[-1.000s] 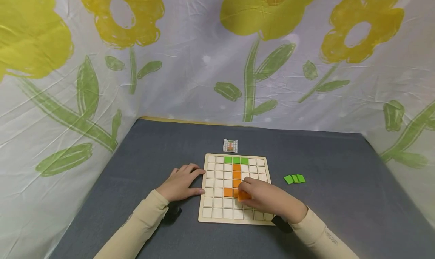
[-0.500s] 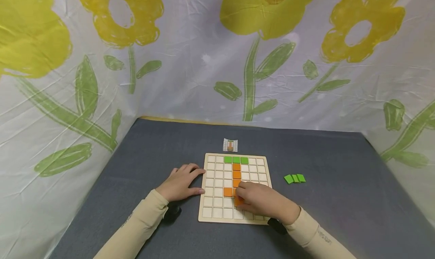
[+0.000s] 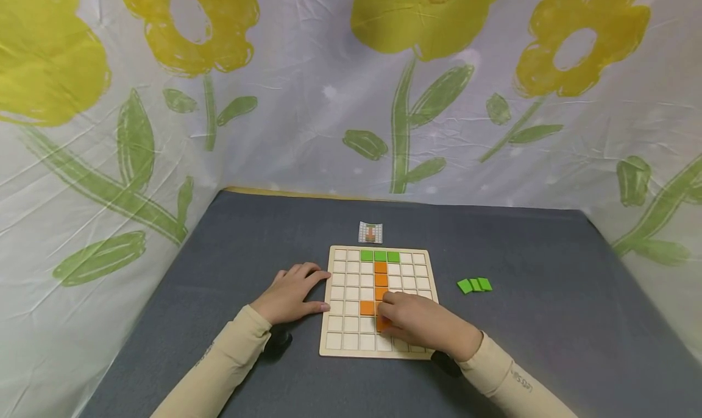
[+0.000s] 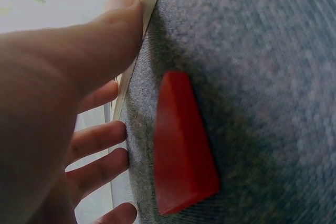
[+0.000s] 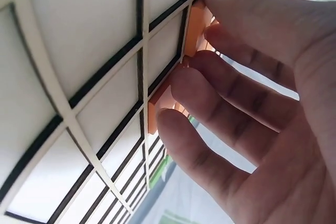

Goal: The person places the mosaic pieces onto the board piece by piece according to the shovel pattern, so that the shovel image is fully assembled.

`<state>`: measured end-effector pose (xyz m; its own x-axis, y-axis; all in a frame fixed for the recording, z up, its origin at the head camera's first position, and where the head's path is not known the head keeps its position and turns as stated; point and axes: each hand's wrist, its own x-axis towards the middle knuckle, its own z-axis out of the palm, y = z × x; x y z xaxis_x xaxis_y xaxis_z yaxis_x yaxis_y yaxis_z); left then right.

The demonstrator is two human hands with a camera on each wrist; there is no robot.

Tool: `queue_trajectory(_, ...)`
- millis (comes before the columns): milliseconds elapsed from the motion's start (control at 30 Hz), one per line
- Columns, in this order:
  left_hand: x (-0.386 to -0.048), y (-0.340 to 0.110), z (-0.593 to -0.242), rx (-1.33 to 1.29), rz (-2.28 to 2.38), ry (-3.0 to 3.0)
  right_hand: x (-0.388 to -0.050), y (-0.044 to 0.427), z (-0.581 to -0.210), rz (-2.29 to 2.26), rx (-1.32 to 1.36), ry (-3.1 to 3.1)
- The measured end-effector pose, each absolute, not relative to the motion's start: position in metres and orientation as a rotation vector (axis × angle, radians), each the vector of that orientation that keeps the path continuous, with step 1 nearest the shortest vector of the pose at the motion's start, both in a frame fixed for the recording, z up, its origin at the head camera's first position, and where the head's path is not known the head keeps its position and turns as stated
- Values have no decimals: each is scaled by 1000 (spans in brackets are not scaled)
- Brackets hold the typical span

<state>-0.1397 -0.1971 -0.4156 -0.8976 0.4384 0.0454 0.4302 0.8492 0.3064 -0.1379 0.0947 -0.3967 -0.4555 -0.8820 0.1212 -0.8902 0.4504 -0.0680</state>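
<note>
A wooden grid board [image 3: 322,339] lies on the dark cloth. Its top row holds three green tiles [image 3: 380,256]; orange tiles [image 3: 381,279] run down the middle column, with another orange tile [image 3: 367,308] to their left. My left hand [image 3: 290,293] touches the board's left edge with thumb and fingertips, fingers relaxed, as the left hand [image 4: 58,98] also shows in the left wrist view. My right hand [image 3: 425,322] pinches an orange tile [image 3: 382,325] at the column's lower end. In the right wrist view, the right hand's [image 5: 262,87] thumb and fingertips are at an orange tile [image 5: 193,27].
Three loose green tiles [image 3: 475,285] lie right of the board. Behind it is a small printed card [image 3: 370,233]. A red wedge-shaped thing [image 4: 181,145] appears beside my hand in the left wrist view. A flower-patterned curtain [image 3: 296,119] hangs behind the table.
My right hand has moved left and slightly nearer to me, bringing the orange tile to the cell at the column's lower end. My left hand has stayed at the board's edge.
</note>
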Motion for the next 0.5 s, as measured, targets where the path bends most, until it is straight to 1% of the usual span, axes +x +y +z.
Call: queue_trajectory(500,-141,-197,-418,686,476,2995,-136,92,-400,141,1591,-2596)
